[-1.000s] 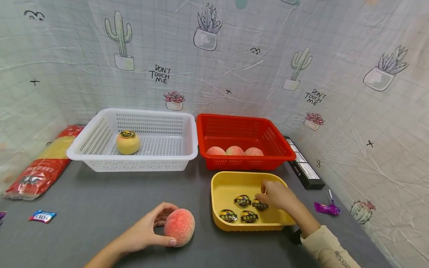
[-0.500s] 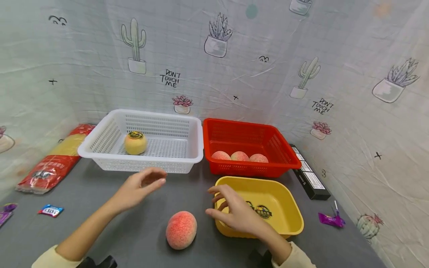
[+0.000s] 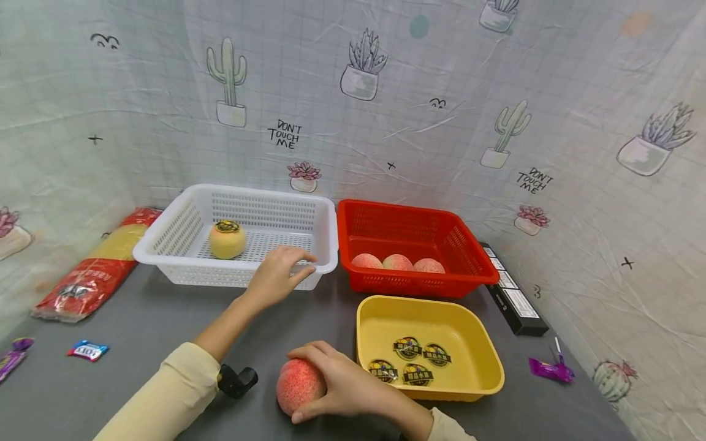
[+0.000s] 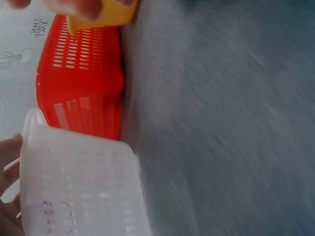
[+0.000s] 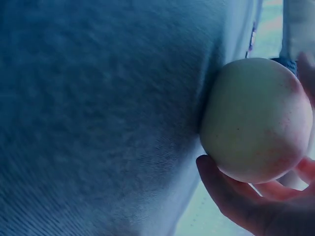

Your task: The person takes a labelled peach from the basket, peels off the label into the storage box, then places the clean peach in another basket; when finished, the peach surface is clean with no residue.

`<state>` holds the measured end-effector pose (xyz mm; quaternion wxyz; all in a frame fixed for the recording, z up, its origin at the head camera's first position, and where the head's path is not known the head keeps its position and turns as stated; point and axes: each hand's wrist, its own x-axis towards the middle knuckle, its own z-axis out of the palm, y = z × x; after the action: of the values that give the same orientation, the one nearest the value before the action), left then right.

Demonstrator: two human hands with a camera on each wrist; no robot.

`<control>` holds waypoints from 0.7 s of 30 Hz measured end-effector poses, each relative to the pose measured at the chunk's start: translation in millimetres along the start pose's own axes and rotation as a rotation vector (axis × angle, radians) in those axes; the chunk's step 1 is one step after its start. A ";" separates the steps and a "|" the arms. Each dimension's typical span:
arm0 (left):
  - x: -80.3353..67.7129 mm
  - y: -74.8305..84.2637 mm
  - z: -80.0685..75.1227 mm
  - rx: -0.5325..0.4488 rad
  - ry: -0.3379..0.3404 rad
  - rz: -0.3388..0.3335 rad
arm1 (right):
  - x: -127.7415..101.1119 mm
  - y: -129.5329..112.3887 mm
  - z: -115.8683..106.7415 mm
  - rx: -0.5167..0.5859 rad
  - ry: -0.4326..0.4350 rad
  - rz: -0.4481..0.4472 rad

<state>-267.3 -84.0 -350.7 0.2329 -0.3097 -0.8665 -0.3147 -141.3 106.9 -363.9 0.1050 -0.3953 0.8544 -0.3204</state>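
Observation:
My right hand grips a pink-red peach on the grey table, its fingers and thumb around the fruit. In the right wrist view the same peach shows a pale side, with fingertips touching it. My left hand is over the front right rim of the white basket, fingers bent loosely and nothing held. A yellow tray to the right of the peach contains several round black-and-gold stickers. Inside the white basket sits one yellowish peach with such a sticker on top.
Three peaches lie in the red basket behind the yellow tray. A black box stands beside it. Small wrapped candies lie left, a purple one right. A red-and-yellow bag lies far left.
My right hand has left the yellow tray and taken hold of the peach. My left hand has let go of that peach and moved up to the white basket's right end.

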 end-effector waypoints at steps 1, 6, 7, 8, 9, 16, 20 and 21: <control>0.7 1.2 2.1 0.012 0.007 -0.005 | 0.4 -0.1 0.9 -0.009 0.003 -0.006; -1.6 2.7 6.6 0.052 0.050 -0.041 | 0.1 -2.5 3.5 -0.016 0.013 -0.015; -2.3 2.6 7.0 0.056 0.055 -0.045 | -0.9 -3.1 3.2 -0.013 0.012 -0.021; -3.0 2.3 7.5 0.061 0.060 -0.048 | -2.6 -3.9 2.4 -0.008 0.013 -0.028; -3.5 2.3 7.9 0.064 0.065 -0.050 | -5.2 -5.0 0.5 0.004 0.015 -0.031; -3.1 2.5 12.6 0.084 0.093 -0.050 | -39.8 -18.0 -49.5 0.136 0.083 0.055; -1.5 3.9 14.9 0.084 0.096 -0.049 | -59.9 -7.3 -97.8 0.106 0.213 0.160; -1.1 4.2 15.4 0.084 0.099 -0.047 | -63.8 -0.4 -110.4 0.079 0.262 0.173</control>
<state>-266.8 -71.2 -360.3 0.2808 -0.2631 -0.8735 -0.2983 -146.4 205.4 -283.1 0.0354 -0.2707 0.8784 -0.3923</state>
